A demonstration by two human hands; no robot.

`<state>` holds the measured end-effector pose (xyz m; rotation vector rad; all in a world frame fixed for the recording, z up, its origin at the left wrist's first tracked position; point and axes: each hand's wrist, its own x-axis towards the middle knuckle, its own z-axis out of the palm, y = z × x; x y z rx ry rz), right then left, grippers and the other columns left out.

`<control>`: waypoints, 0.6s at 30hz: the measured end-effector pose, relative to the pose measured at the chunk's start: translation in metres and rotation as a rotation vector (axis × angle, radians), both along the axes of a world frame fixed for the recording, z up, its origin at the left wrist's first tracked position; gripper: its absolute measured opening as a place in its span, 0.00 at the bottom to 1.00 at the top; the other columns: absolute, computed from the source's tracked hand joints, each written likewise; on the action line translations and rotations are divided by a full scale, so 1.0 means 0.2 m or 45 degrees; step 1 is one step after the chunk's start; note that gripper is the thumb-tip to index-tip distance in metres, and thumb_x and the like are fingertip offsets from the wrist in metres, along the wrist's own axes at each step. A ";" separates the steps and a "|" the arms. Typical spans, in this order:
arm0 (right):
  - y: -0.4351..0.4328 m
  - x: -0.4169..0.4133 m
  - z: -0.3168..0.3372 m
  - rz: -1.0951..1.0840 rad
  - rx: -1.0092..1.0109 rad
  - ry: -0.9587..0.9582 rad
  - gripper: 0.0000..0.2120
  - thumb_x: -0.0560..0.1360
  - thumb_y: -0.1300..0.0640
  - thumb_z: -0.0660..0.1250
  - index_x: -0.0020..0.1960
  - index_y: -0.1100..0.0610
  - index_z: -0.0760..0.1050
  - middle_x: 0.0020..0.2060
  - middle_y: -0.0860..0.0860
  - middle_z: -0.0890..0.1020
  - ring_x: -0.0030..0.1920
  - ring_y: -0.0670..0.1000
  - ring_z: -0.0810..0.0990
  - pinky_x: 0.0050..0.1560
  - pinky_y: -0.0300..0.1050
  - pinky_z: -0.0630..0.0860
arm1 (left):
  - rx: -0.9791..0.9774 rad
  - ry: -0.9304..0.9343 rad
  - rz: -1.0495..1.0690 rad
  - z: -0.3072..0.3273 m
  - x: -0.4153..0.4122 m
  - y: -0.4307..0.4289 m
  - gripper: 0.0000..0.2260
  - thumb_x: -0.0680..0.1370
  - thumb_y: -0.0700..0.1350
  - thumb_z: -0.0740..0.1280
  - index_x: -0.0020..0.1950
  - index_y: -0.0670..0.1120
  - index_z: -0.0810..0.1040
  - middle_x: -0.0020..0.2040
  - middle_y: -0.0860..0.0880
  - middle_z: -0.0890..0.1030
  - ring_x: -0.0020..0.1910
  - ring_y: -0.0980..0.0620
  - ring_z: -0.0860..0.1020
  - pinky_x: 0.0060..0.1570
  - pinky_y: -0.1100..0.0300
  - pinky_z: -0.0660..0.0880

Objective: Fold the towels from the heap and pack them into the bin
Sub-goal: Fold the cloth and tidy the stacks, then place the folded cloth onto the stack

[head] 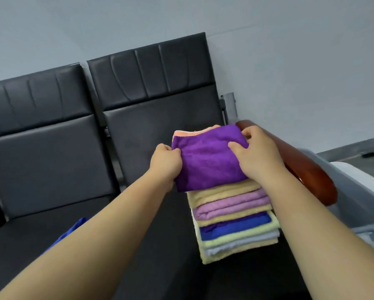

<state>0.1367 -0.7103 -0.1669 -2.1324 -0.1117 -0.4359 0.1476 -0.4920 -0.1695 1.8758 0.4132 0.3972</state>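
Head view. Folded purple towel (207,156) atop stack of folded towels (233,221) on black seat (155,131), 5 o'clock of centre. Left hand (165,161) pinching its 9 o'clock edge; right hand (257,154) gripping 3 o'clock edge. Wooden armrest (307,167) beside, 3 o'clock.

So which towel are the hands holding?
The dark purple towel on top of the stack; the left hand and right hand grip its ends. The rest lie folded underneath.

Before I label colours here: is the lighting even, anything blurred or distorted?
Head view: soft, even light; mild sheen on the black padded seat backs and reddish-brown wooden armrest; the folded purple towel looks sharp; wide-angle lens tilts the scene.
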 end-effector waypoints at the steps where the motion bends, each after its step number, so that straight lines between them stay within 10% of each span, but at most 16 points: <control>1: -0.02 0.04 -0.02 -0.014 0.001 0.030 0.21 0.82 0.46 0.68 0.70 0.54 0.71 0.62 0.50 0.79 0.55 0.50 0.76 0.53 0.44 0.70 | -0.026 0.063 -0.016 -0.02 0.05 -0.01 0.08 0.76 0.45 0.61 0.52 0.43 0.74 0.47 0.43 0.79 0.41 0.45 0.76 0.37 0.52 0.73; 7: -0.09 0.15 -0.13 0.066 -0.145 0.324 0.22 0.81 0.39 0.65 0.67 0.52 0.74 0.59 0.51 0.81 0.52 0.51 0.77 0.51 0.47 0.75 | 0.278 0.296 0.023 -0.20 0.14 -0.02 0.08 0.76 0.45 0.64 0.49 0.40 0.75 0.42 0.44 0.78 0.36 0.46 0.76 0.30 0.59 0.67; 12: -0.04 0.06 -0.14 -0.020 -0.458 0.094 0.21 0.82 0.39 0.62 0.67 0.51 0.75 0.62 0.50 0.79 0.62 0.53 0.76 0.61 0.52 0.75 | 0.317 0.200 0.002 -0.23 0.05 -0.01 0.14 0.77 0.48 0.65 0.35 0.46 0.67 0.29 0.46 0.70 0.28 0.47 0.70 0.31 0.56 0.67; 18: 0.18 -0.16 -0.11 0.030 -0.660 -0.168 0.17 0.82 0.40 0.60 0.62 0.50 0.76 0.59 0.48 0.79 0.64 0.52 0.75 0.75 0.55 0.66 | 0.298 0.196 -0.012 -0.24 -0.18 0.17 0.16 0.80 0.57 0.64 0.49 0.44 0.71 0.36 0.45 0.81 0.29 0.47 0.78 0.29 0.53 0.76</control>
